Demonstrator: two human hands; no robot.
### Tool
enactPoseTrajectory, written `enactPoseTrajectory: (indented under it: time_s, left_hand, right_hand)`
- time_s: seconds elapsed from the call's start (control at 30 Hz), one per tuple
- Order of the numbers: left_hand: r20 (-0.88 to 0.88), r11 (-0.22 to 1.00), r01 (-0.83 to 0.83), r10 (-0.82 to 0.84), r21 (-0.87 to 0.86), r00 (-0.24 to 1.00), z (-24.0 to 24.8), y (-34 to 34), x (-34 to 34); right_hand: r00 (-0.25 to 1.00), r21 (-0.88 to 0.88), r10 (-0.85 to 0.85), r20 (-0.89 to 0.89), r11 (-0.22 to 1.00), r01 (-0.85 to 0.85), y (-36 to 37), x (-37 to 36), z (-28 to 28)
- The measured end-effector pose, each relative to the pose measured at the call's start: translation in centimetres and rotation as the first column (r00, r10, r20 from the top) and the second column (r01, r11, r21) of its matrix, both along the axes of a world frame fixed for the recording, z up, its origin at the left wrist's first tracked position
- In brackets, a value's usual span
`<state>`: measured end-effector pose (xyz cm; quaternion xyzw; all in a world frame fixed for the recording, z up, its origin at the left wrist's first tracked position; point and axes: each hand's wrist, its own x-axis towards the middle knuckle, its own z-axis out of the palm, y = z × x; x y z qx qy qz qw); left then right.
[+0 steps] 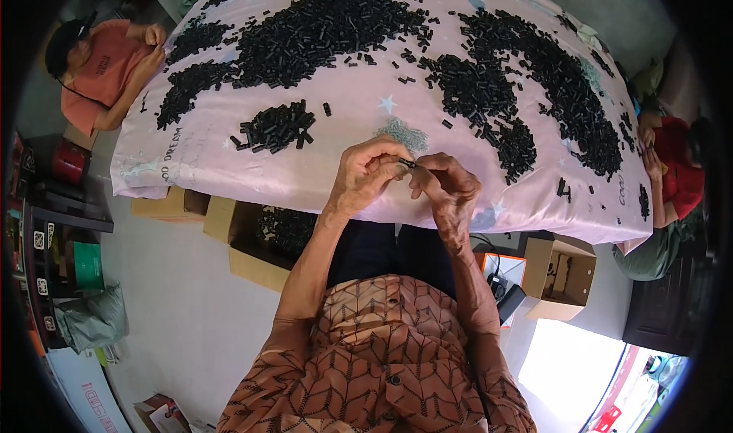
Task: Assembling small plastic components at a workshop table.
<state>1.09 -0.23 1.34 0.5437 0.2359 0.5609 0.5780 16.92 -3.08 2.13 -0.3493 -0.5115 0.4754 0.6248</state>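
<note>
A small black cylindrical piece is pinched between the thumb and fingers of my left hand, just above the near edge of the table. My right hand meets its right end with thumb and forefinger pressed together; whatever those fingertips hold is too small to make out. Right behind my hands lies a loose heap of tiny pale, shiny pieces on the pink cloth. To the left of them is a small pile of similar black cylinders.
Large heaps of black cylinders cover the far side, with more heaps at the right. One person sits at the left end, another at the right. Cardboard boxes stand below the near edge, one at the right.
</note>
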Motion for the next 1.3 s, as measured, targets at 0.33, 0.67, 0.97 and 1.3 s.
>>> enactPoseTrajectory:
  time_s: [0.33,0.67,0.97,1.3]
  left_hand:
    - [-0.075,0.999,-0.030,0.033,0.046,0.997,0.2,0.1,-0.1]
    - [0.196,0.969,0.192,-0.161,-0.152,0.967,0.5,0.4,-0.9]
    - [0.202,0.952,0.230,-0.189,-0.204,0.961,0.3,0.3,-1.2]
    - [0.239,0.933,0.255,-0.194,-0.255,0.951,0.3,0.4,-1.4]
  right_hand:
    - [0.989,-0.178,0.028,-0.148,0.983,-0.055,-0.1,0.0,0.3]
    - [0.995,-0.064,0.058,-0.087,0.996,-0.064,-0.6,-0.8,-0.1]
    - [0.999,0.216,-0.007,0.040,0.976,-0.002,-0.4,-1.0,-1.0]
    - [0.817,0.561,-0.362,0.449,0.826,0.058,-0.2,-0.3,0.3]
